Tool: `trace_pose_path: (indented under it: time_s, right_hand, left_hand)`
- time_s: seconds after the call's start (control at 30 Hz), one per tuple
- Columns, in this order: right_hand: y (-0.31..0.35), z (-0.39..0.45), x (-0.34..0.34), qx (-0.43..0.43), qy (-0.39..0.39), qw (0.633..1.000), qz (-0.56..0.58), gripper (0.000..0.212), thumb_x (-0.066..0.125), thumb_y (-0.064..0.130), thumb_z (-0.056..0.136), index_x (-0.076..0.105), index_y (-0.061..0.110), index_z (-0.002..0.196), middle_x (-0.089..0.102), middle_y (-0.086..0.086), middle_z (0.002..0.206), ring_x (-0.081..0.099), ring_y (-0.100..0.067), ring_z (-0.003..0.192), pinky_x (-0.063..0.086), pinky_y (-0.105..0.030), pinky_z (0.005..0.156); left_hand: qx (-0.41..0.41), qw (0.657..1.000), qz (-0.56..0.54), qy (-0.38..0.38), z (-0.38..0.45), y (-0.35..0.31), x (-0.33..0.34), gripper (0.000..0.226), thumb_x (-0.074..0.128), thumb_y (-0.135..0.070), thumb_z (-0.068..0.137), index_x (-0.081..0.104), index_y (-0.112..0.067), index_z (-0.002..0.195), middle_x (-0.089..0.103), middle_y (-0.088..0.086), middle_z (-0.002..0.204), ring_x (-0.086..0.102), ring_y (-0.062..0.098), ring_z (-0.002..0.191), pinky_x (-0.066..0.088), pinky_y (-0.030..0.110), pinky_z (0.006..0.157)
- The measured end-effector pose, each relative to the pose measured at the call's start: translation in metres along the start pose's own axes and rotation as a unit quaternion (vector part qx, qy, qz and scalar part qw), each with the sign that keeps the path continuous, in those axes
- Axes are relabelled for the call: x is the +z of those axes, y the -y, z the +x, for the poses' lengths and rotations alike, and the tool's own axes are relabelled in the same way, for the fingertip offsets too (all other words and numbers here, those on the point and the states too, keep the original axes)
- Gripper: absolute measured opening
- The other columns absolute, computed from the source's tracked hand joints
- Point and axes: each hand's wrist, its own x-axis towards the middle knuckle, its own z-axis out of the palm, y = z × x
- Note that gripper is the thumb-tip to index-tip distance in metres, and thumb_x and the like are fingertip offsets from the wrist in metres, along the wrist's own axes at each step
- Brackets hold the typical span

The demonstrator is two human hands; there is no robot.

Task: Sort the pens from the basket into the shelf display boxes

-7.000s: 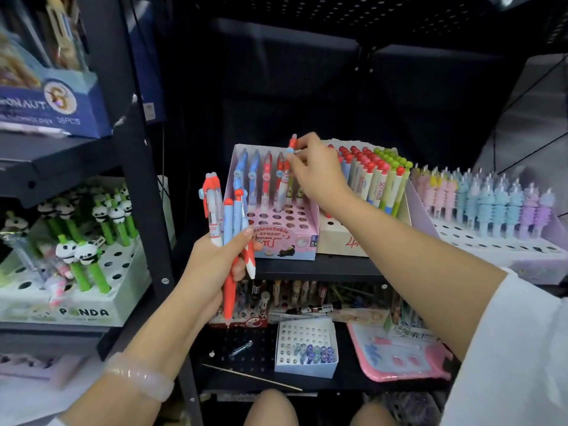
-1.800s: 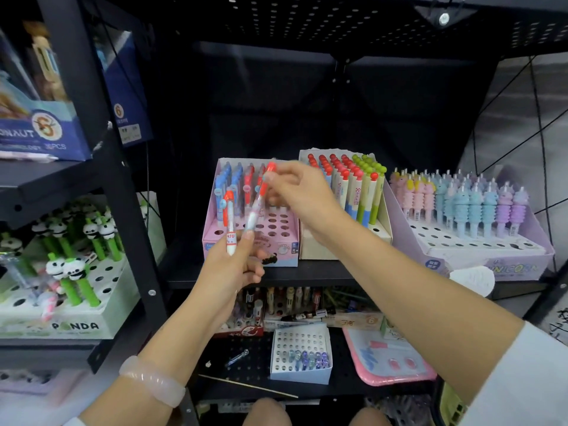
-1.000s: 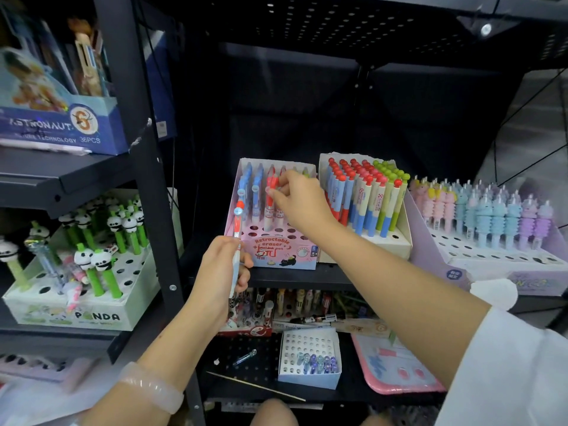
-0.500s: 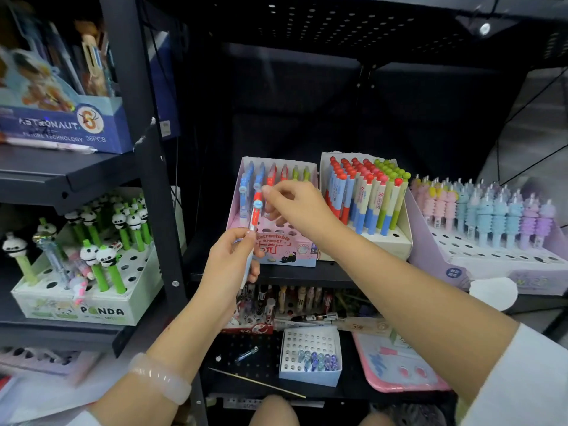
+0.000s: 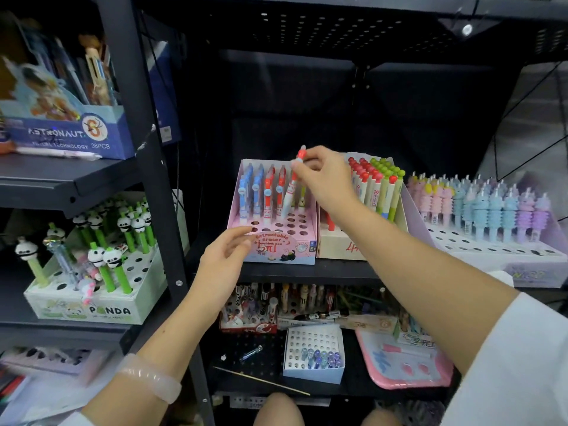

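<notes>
**Red-capped pen held above the pink display box**

At the far left a white cardboard panda box (image 5: 92, 305), punched with round holes, holds green pens with panda heads; it sits just beside the black metal shelf post (image 5: 153, 186). Right of the post, the left hand (image 5: 222, 262) hangs with fingers relaxed and parted, grasping nothing, its fingertips just at the front left corner of the pink display box (image 5: 276, 241). A pale smooth bangle (image 5: 150, 379) circles that wrist. The pink box is glossy card with rows of round holes; blue and red pens fill its back rows, while the front holes stand open. The right hand (image 5: 325, 179) pinches a pen (image 5: 292, 186) near its red cap, the white barrel tilted, its lower end down among the back rows. Touching the pink box's right side is a cream box (image 5: 341, 244) packed with red- and green-topped pens. Farther right, a lilac box (image 5: 491, 250) carries ridged pastel pens at the back, with bare holes in front.
</notes>
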Motion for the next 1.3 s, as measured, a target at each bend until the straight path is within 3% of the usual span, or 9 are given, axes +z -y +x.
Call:
trace_pose_path:
  time_s: [0.2, 0.27, 0.47, 0.63, 0.77, 0.83, 0.93, 1.1, 1.3]
  right_hand:
    - [-0.021, -0.004, 0.019, -0.009, 0.029, 0.997, -0.075, 0.024, 0.063, 0.025, 0.088, 0.060, 0.011, 0.108, 0.062, 0.006, 0.087, 0.058, 0.000, 0.077, 0.040, -0.006, 0.058]
    - [-0.025, -0.005, 0.023, -0.011, 0.040, 0.992, -0.115, 0.031, 0.063, 0.026, 0.088, 0.060, 0.007, 0.113, 0.061, 0.003, 0.088, 0.059, -0.008, 0.081, 0.040, -0.010, 0.061]
    - [-0.035, -0.013, 0.035, 0.009, 0.080, 0.973, -0.216, 0.022, 0.057, 0.024, 0.093, 0.063, 0.005, 0.100, 0.067, -0.009, 0.088, 0.061, -0.016, 0.073, 0.041, -0.020, 0.062]
    - [-0.031, -0.019, 0.019, 0.017, 0.117, 0.968, -0.221, 0.025, 0.059, 0.022, 0.091, 0.063, 0.006, 0.109, 0.064, -0.005, 0.095, 0.055, -0.010, 0.075, 0.049, -0.024, 0.074]
    - [-0.020, -0.038, -0.025, -0.007, 0.188, 0.964, -0.188, 0.025, 0.059, 0.024, 0.091, 0.062, 0.013, 0.113, 0.062, 0.003, 0.098, 0.057, -0.005, 0.080, 0.044, -0.010, 0.065]
    - [-0.020, -0.056, -0.059, -0.010, 0.241, 0.955, -0.172, 0.021, 0.057, 0.024, 0.092, 0.062, 0.016, 0.110, 0.061, 0.010, 0.093, 0.059, -0.002, 0.081, 0.048, -0.010, 0.066]
    - [-0.037, -0.090, -0.121, 0.045, 0.280, 0.948, -0.146, 0.013, 0.056, 0.021, 0.093, 0.061, 0.020, 0.105, 0.066, 0.006, 0.092, 0.067, -0.008, 0.079, 0.055, -0.019, 0.070]
    - [-0.099, -0.154, -0.223, 0.184, 0.257, 0.932, -0.177, 0.012, 0.055, 0.017, 0.093, 0.061, 0.017, 0.104, 0.070, -0.003, 0.090, 0.067, -0.009, 0.074, 0.054, -0.017, 0.070]
    - [-0.180, -0.230, -0.304, 0.294, 0.244, 0.884, -0.269, 0.020, 0.053, 0.019, 0.094, 0.063, 0.009, 0.108, 0.069, -0.007, 0.096, 0.065, -0.021, 0.090, 0.047, -0.017, 0.073]
  left_hand:
    - [0.008, 0.999, 0.033, 0.023, -0.005, 0.003, -0.003, 0.027, 0.048, -0.021, 0.095, 0.055, -0.026, 0.120, 0.061, -0.018, 0.112, 0.050, -0.013, 0.102, 0.037, 0.008, 0.079]
    - [0.010, 0.999, 0.036, 0.022, -0.006, 0.003, -0.003, 0.026, 0.049, -0.021, 0.095, 0.056, -0.028, 0.118, 0.062, -0.017, 0.112, 0.050, -0.013, 0.101, 0.037, 0.008, 0.078]
    - [0.006, 0.999, 0.032, 0.027, -0.008, 0.006, -0.003, 0.023, 0.049, -0.018, 0.094, 0.060, -0.029, 0.112, 0.062, -0.016, 0.113, 0.052, -0.011, 0.103, 0.039, 0.009, 0.078]
    - [0.005, 0.997, 0.038, 0.062, -0.011, 0.002, 0.008, 0.020, 0.049, -0.019, 0.094, 0.061, -0.028, 0.108, 0.061, -0.018, 0.112, 0.053, -0.008, 0.105, 0.041, 0.011, 0.080]
    - [0.008, 0.993, 0.033, 0.117, -0.017, -0.006, 0.041, 0.020, 0.047, -0.018, 0.095, 0.054, -0.035, 0.104, 0.059, -0.020, 0.110, 0.053, -0.006, 0.105, 0.040, 0.010, 0.080]
    - [0.002, 0.985, 0.036, 0.170, -0.024, -0.007, 0.068, 0.019, 0.047, -0.021, 0.095, 0.052, -0.037, 0.105, 0.058, -0.021, 0.109, 0.052, -0.009, 0.102, 0.040, 0.009, 0.077]
    - [0.007, 0.967, 0.043, 0.252, -0.037, -0.005, 0.119, 0.018, 0.049, -0.020, 0.095, 0.054, -0.034, 0.106, 0.061, -0.015, 0.110, 0.052, -0.008, 0.102, 0.041, 0.011, 0.082]
    - [0.017, 0.934, 0.037, 0.354, -0.067, -0.001, 0.215, 0.019, 0.051, -0.018, 0.093, 0.056, -0.033, 0.103, 0.061, -0.013, 0.107, 0.056, -0.001, 0.102, 0.043, 0.011, 0.083]
    - [0.041, 0.894, 0.056, 0.443, -0.098, 0.003, 0.304, 0.018, 0.050, -0.013, 0.093, 0.054, -0.026, 0.105, 0.060, -0.006, 0.107, 0.055, 0.008, 0.104, 0.042, 0.019, 0.090]
